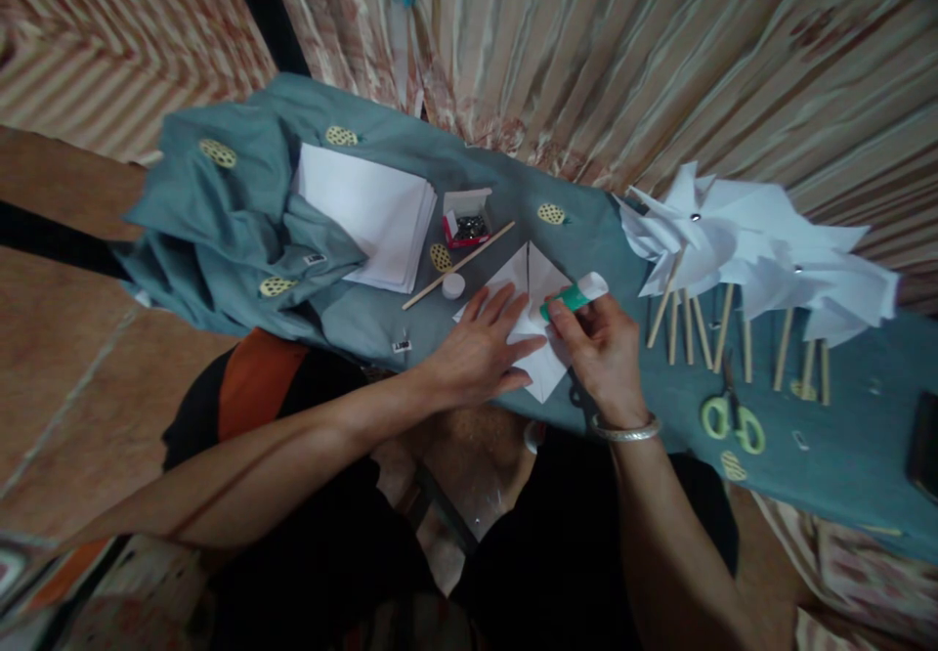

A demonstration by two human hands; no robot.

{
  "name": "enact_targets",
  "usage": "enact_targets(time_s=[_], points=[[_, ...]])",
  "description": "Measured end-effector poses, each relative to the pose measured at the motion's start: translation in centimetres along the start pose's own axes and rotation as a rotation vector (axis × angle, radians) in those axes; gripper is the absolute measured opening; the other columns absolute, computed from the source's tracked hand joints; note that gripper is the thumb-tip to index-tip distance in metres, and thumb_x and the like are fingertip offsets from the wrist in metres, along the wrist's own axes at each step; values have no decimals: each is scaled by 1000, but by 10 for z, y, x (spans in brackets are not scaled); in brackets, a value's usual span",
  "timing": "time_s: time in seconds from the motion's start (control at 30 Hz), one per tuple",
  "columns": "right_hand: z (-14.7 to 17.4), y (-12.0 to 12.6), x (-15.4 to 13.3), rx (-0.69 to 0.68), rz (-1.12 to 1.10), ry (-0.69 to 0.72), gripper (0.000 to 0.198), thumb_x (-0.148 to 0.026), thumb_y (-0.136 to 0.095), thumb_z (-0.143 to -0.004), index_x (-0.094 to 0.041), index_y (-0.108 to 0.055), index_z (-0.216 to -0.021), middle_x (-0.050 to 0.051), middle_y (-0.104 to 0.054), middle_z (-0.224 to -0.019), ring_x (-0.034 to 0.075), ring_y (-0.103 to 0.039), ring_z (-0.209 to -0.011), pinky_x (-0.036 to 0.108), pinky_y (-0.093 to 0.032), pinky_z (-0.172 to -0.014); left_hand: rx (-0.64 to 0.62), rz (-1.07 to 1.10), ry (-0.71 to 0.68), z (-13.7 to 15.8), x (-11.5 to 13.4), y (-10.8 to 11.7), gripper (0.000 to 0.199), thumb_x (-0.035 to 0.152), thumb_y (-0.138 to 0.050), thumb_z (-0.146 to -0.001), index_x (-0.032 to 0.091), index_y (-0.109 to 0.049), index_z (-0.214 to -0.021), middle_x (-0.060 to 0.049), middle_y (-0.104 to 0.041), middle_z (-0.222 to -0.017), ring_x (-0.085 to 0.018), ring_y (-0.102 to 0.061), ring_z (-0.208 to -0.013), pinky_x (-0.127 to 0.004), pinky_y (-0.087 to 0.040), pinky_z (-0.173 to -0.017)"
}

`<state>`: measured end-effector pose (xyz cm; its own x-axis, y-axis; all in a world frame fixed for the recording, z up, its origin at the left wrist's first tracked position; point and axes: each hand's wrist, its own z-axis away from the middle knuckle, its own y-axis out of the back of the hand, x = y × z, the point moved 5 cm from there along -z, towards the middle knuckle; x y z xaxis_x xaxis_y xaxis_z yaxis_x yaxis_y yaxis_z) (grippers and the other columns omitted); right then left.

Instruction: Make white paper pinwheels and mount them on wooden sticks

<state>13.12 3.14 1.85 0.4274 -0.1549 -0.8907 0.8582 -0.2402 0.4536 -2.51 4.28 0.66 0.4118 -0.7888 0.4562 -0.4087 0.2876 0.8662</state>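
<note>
Bearings are taken from the centre of the white paper square (540, 280), with 12 o'clock at the top of the view. The grey-green tablecloth (505, 180), printed with yellow pineapples, underlies everything. A cluster of white paper pinwheels (740, 240) on wooden sticks lies between 2 and 3 o'clock. A stack of white paper (362, 211) lies at 10 o'clock, partly covered by a cloth fold.

The square rests on the cloth, under the fingers of the left hand (484, 348) and at 9 o'clock from the right hand (605, 343). It is set cornerwise, with lines running inward from its 12 and 6 o'clock corners. The left hand lies flat, fingers spread, grasping nothing. The right hand grips a glue stick (575, 294), green with a white end pointing to 2 o'clock; whether its lower end touches the paper cannot be told.

Green-handled scissors (730, 395) lie between 3 and 4 o'clock. A loose wooden stick (484, 248) lies at 10 o'clock, an open red-and-white box (467, 223) of small metallic items at 11, and a round white cap (452, 286) just beside the stick.
</note>
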Motion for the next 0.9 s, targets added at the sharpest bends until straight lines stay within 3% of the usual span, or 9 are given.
enact_targets(time_s=[0.1, 0.47, 0.9], points=[[2, 2, -2, 51, 77, 59, 27, -48, -65, -81, -22, -64, -91, 1, -67, -78, 17, -61, -70, 28, -48, -64, -3, 2, 5, 0, 0, 0, 47, 38, -67, -82, 24, -60, -127, -16, -36, -151, -40, -24, -143, -64, -21, -112], [7, 3, -7, 16, 111, 111, 28, -44, -67, -81, -21, -66, -97, 3, -71, -84, 19, -65, -74, 33, -50, -72, -24, -32, 4, -1, 2, 2, 49, 39, -66, -84, 25, -58, -130, -15, -38, -150, -40, -26, -142, -63, -22, -111], [-3, 12, 14, 163, -621, -210, 25, -40, -81, -66, -20, -70, -78, -3, -67, -67, 7, -56, -50, 19, -48, -47, -6, -12, -2, 0, 1, 2, 48, 39, -67, -83, 24, -60, -128, -17, -38, -150, -40, -25, -143, -63, -22, -111]])
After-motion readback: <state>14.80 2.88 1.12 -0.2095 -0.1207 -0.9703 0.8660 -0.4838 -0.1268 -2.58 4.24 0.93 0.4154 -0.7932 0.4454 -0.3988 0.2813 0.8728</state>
